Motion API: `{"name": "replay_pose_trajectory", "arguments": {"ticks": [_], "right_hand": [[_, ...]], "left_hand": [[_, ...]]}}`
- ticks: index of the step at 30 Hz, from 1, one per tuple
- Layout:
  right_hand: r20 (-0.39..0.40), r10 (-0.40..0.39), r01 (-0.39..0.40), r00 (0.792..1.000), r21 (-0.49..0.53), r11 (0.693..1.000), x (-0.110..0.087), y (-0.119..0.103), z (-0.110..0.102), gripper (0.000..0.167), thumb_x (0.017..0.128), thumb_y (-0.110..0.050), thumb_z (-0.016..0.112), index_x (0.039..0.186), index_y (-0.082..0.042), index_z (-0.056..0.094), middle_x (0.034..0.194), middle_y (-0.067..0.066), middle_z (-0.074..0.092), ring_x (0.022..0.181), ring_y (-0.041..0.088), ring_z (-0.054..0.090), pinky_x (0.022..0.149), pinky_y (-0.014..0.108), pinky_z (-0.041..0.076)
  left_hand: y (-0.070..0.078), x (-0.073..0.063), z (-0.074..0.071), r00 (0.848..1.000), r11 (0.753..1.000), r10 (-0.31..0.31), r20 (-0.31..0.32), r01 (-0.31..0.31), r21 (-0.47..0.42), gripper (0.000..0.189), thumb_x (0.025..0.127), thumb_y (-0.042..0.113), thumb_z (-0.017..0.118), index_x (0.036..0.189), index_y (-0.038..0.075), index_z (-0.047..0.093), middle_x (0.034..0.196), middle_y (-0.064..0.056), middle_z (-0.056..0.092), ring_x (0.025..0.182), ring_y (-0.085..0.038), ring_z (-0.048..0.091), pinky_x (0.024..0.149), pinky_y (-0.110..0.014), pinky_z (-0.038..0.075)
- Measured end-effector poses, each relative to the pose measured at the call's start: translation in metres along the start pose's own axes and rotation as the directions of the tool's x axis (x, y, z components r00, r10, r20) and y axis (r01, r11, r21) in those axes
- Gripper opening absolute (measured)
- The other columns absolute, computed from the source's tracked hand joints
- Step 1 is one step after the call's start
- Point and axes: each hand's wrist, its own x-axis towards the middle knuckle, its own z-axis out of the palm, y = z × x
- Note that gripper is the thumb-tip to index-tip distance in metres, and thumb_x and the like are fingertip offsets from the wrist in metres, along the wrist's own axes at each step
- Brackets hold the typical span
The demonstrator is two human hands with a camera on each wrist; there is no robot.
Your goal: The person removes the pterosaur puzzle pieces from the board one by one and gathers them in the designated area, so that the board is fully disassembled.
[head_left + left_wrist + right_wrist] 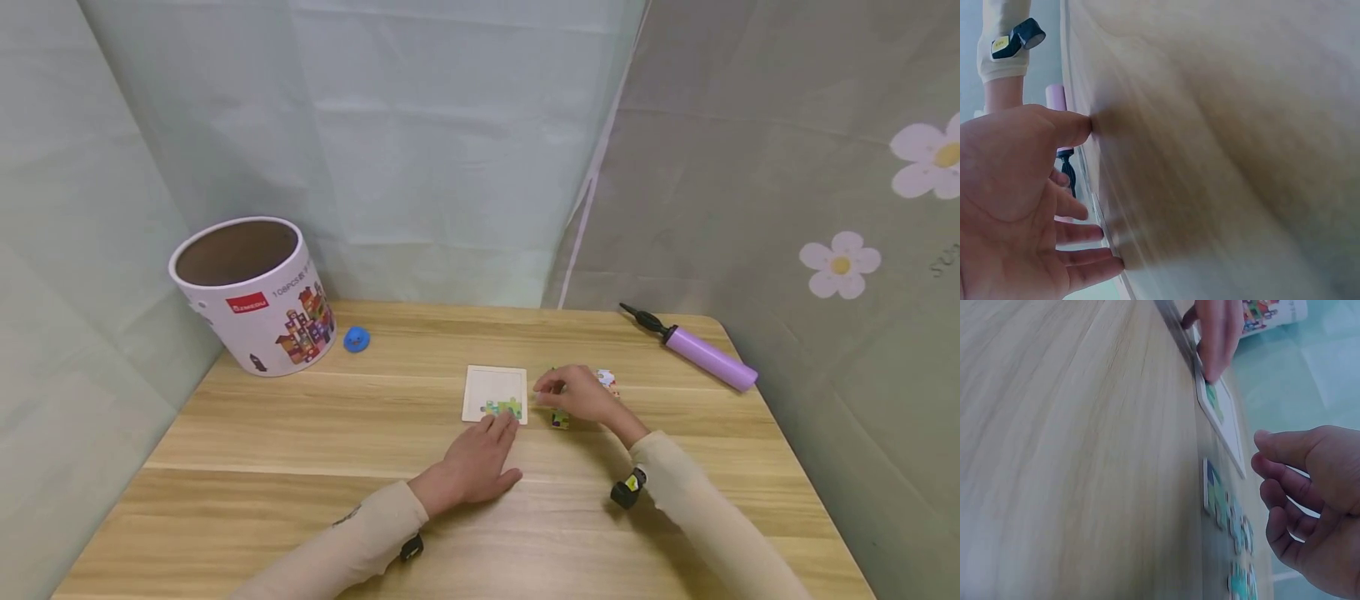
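Observation:
A square wooden puzzle tray [487, 383] lies on the table with green puzzle pieces [510, 406] joined along its near edge. My left hand [483, 462] rests at that edge, its extended fingertips over the pieces and its thumb out to the side. Just right of the tray, my right hand [576, 393] hovers above loose puzzle pieces [1213, 494]. Its fingers bend loosely, thumb tip near the index fingertip, and nothing shows between them in the right wrist view. Part of the loose group is hidden under this hand in the head view, with one piece [560, 419] showing below it.
A white printed bucket [277, 308] stands at the back left, beside a small blue toy [356, 339]. A purple hand pump [708, 357] lies at the back right of the wooden table [300, 475]. Curtains hang behind and on both sides.

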Motion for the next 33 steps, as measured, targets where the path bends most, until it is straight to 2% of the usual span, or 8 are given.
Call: {"name": "replay_pose_trajectory", "arguments": {"ticks": [3, 10, 16, 23, 33], "right_hand": [[0.008, -0.012, 0.012, 1.000, 0.013, 1.000, 0.007, -0.004, 0.004, 0.007, 0.093, -0.014, 0.076, 0.099, -0.010, 0.078, 0.085, -0.009, 0.073, 0.081, 0.007, 0.065, 0.075, 0.028, 0.055], [0.036, -0.020, 0.019, 0.999, 0.043, 0.999, 0.024, -0.012, 0.015, 0.007, 0.093, -0.013, 0.075, 0.099, -0.010, 0.078, 0.086, -0.008, 0.074, 0.079, 0.006, 0.064, 0.073, 0.027, 0.055], [0.073, -0.034, 0.030, 0.997, 0.055, 0.998, 0.037, -0.019, 0.027, 0.007, 0.093, -0.015, 0.076, 0.099, -0.012, 0.078, 0.089, -0.007, 0.075, 0.080, 0.005, 0.066, 0.074, 0.026, 0.056], [0.099, -0.071, 0.071, 0.993, 0.013, 0.997, 0.047, -0.023, 0.038, 0.006, 0.094, -0.019, 0.076, 0.097, -0.017, 0.080, 0.091, -0.009, 0.076, 0.082, 0.004, 0.066, 0.075, 0.026, 0.054], [0.132, -0.104, 0.112, 0.986, -0.054, 0.992, 0.054, -0.027, 0.044, 0.007, 0.092, -0.021, 0.078, 0.096, -0.017, 0.083, 0.090, -0.008, 0.074, 0.082, 0.003, 0.064, 0.075, 0.024, 0.053]], "left_hand": [[0.000, 0.001, 0.002, 1.000, 1.000, 0.006, 0.007, -0.005, -0.008, 0.072, 0.103, 0.048, 0.052, 0.155, 0.000, 0.040, 0.160, -0.015, 0.040, 0.143, -0.036, 0.043, 0.118, -0.040, 0.038], [0.003, 0.001, 0.003, 1.000, 1.000, -0.003, 0.031, 0.002, 0.029, 0.067, 0.104, 0.049, 0.048, 0.154, 0.004, 0.044, 0.162, -0.011, 0.039, 0.145, -0.036, 0.041, 0.118, -0.042, 0.038], [0.004, -0.001, 0.000, 0.999, 1.000, -0.014, 0.048, 0.012, 0.028, 0.067, 0.105, 0.050, 0.046, 0.155, 0.006, 0.043, 0.163, -0.008, 0.037, 0.147, -0.029, 0.039, 0.115, -0.044, 0.036], [0.005, -0.002, 0.000, 0.997, 1.000, 0.013, 0.070, -0.012, -0.004, 0.067, 0.106, 0.046, 0.045, 0.155, 0.000, 0.040, 0.164, -0.014, 0.035, 0.151, -0.028, 0.035, 0.121, -0.044, 0.032], [0.004, -0.003, 0.003, 0.999, 1.000, 0.026, 0.047, -0.025, -0.005, 0.067, 0.106, 0.044, 0.046, 0.154, -0.002, 0.041, 0.162, -0.016, 0.038, 0.150, -0.029, 0.036, 0.120, -0.039, 0.034]]}}
